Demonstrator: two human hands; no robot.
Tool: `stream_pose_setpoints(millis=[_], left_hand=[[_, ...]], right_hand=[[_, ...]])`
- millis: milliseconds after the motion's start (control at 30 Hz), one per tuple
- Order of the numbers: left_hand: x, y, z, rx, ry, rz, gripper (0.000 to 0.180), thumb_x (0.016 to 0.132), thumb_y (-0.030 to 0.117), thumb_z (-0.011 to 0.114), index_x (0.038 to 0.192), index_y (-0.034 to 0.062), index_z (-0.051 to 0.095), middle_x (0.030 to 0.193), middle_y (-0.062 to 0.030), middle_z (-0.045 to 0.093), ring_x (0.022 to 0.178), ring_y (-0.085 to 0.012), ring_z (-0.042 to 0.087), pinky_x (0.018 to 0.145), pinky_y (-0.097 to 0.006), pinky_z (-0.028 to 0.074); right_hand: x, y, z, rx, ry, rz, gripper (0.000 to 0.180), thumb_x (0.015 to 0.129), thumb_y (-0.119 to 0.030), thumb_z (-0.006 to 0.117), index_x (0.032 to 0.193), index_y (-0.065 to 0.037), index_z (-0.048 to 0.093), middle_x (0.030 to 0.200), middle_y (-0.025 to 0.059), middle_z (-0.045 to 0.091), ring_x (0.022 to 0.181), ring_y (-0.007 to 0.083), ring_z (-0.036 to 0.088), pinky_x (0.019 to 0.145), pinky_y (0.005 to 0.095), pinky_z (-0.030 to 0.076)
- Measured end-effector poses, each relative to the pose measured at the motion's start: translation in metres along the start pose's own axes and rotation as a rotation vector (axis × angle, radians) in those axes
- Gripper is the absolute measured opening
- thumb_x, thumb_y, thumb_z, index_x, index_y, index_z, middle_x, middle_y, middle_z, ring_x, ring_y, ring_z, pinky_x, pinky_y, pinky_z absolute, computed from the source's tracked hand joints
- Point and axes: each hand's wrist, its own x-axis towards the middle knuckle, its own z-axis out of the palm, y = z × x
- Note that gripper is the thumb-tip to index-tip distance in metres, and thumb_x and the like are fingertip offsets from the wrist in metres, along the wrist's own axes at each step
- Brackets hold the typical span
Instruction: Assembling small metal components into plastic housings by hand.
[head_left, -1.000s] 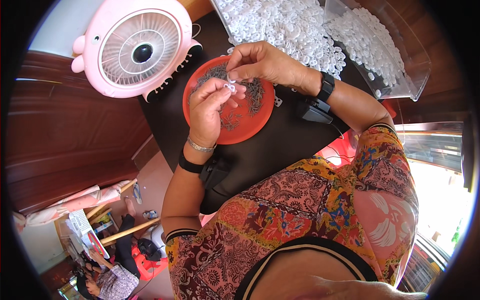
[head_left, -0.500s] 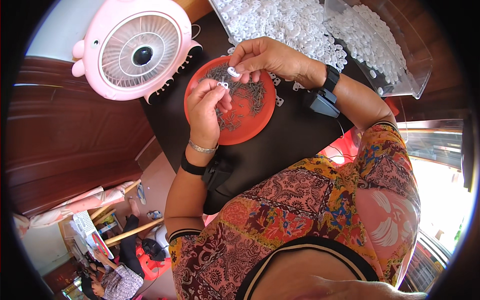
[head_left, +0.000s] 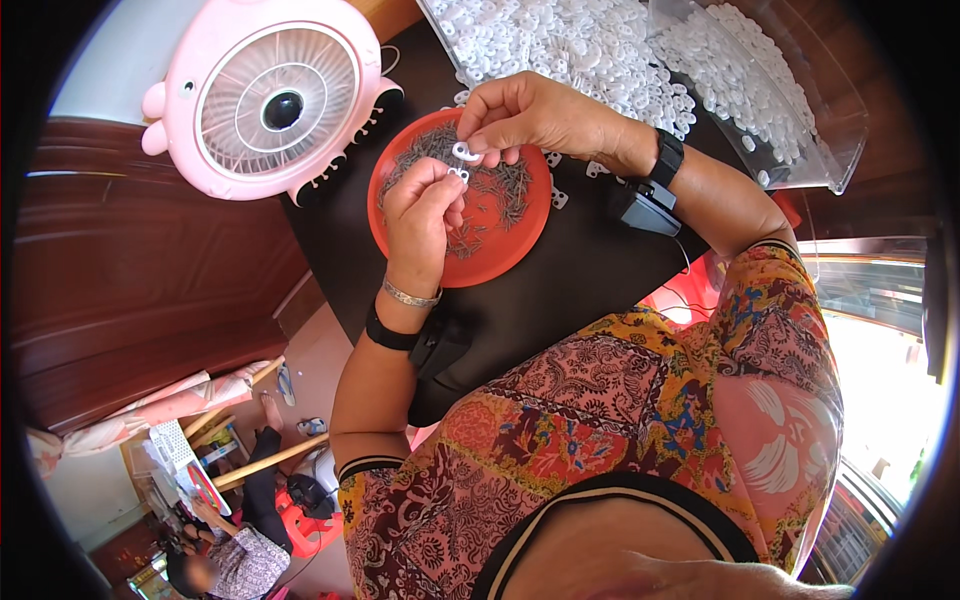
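Over a round red tray (head_left: 480,268) of grey metal screws (head_left: 512,190), both my hands are closed on small white plastic pieces. My left hand (head_left: 420,210) pinches a white plastic piece with holes (head_left: 459,173) between thumb and fingertips. Just above it, my right hand (head_left: 515,115) grips a rounded white plastic piece with a hole (head_left: 464,152). The two pieces are very close; whether they touch I cannot tell. Part of each piece is hidden by my fingers.
A large heap of white plastic pieces (head_left: 560,45) fills the far side of the black table (head_left: 560,270). Right of it stands a clear bin (head_left: 835,150) with more pieces. A pink fan (head_left: 180,90) stands at left. Another person (head_left: 250,560) sits at lower left.
My left hand has shifted slightly right and turned its piece. The right hand's piece has tilted and sits slightly lower, so the two pieces are nearer each other.
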Motion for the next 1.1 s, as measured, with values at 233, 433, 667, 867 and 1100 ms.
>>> stream_pose_setpoints(millis=[233, 433, 667, 867, 1100], left_hand=[[0.000, 0.002, 0.001, 0.046, -0.006, -0.024, 0.012, 0.087, 0.011, 0.054, 0.078, 0.0032, 0.056, 0.067, -0.0003, 0.053, 0.056, -0.0048, 0.046, 0.050, -0.019, 0.037], [-0.001, -0.001, 0.000, 0.035, -0.007, -0.003, 0.012, 0.088, 0.011, 0.054, 0.079, 0.0029, 0.056, 0.069, -0.0003, 0.053, 0.057, -0.0047, 0.046, 0.051, -0.019, 0.038], [-0.002, -0.003, 0.001, 0.010, 0.011, 0.019, 0.013, 0.089, 0.011, 0.053, 0.081, 0.0022, 0.056, 0.069, -0.0003, 0.053, 0.057, -0.0047, 0.045, 0.051, -0.019, 0.038], [-0.001, -0.003, 0.002, 0.044, 0.024, 0.026, 0.013, 0.089, 0.011, 0.054, 0.081, 0.0017, 0.057, 0.067, 0.0001, 0.052, 0.056, -0.0044, 0.044, 0.050, -0.018, 0.037], [-0.003, 0.001, 0.003, 0.108, 0.039, 0.042, 0.012, 0.088, 0.010, 0.055, 0.079, 0.0018, 0.057, 0.065, 0.0010, 0.052, 0.055, -0.0039, 0.044, 0.049, -0.019, 0.036]], right_hand=[[-0.002, -0.001, 0.003, -0.056, 0.016, -0.055, 0.011, 0.085, -0.010, 0.065, 0.092, -0.002, 0.066, 0.077, -0.0003, 0.065, 0.066, 0.0043, 0.057, 0.060, 0.0189, 0.046], [-0.002, 0.001, 0.006, -0.139, -0.007, -0.110, 0.010, 0.084, -0.007, 0.065, 0.092, -0.001, 0.066, 0.074, -0.0010, 0.064, 0.064, 0.0032, 0.054, 0.059, 0.0187, 0.044], [-0.003, 0.007, 0.011, -0.191, 0.009, -0.149, 0.011, 0.086, -0.006, 0.065, 0.096, 0.000, 0.065, 0.081, -0.0004, 0.064, 0.074, 0.0041, 0.057, 0.067, 0.0198, 0.047], [-0.003, 0.005, 0.011, -0.156, 0.017, -0.120, 0.013, 0.086, -0.006, 0.064, 0.098, 0.000, 0.065, 0.082, 0.0000, 0.064, 0.074, 0.0047, 0.058, 0.066, 0.0199, 0.047], [-0.003, 0.005, 0.013, -0.123, 0.047, -0.162, 0.008, 0.084, -0.005, 0.064, 0.091, 0.000, 0.065, 0.074, -0.0007, 0.063, 0.065, 0.0040, 0.054, 0.059, 0.0198, 0.045]])
